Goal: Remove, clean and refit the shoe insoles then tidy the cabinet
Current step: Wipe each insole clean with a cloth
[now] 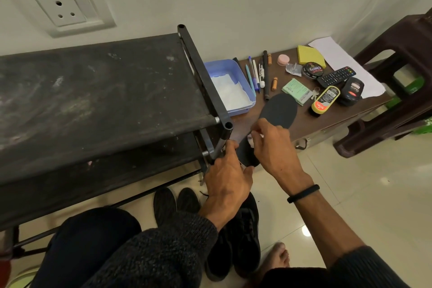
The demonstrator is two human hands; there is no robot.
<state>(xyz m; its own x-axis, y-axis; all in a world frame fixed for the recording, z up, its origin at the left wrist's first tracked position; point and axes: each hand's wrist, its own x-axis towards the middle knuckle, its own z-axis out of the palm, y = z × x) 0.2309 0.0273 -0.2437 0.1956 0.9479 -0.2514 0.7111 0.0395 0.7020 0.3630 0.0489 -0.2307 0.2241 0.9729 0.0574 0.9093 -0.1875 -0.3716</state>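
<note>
Being wiped beside the dusty shoe rack (98, 91): one dark insole (278, 110).

Insole is being held over the low table (311, 121) edge, heel end gripped by curled fingers of left hand (228, 176); right hand (272, 147) fingertips are being pinched together on a small white cloth (253, 139) against it.

Layout: the shoe rack (98, 91) stands at my left against the wall, the low table (311, 121) to its right. On the table, a tray (243, 82) lies beside the rack, pens (256, 75) right of it, a remote (336, 76) farther right. Shoes (177, 203) lie on the floor below my hands.
</note>
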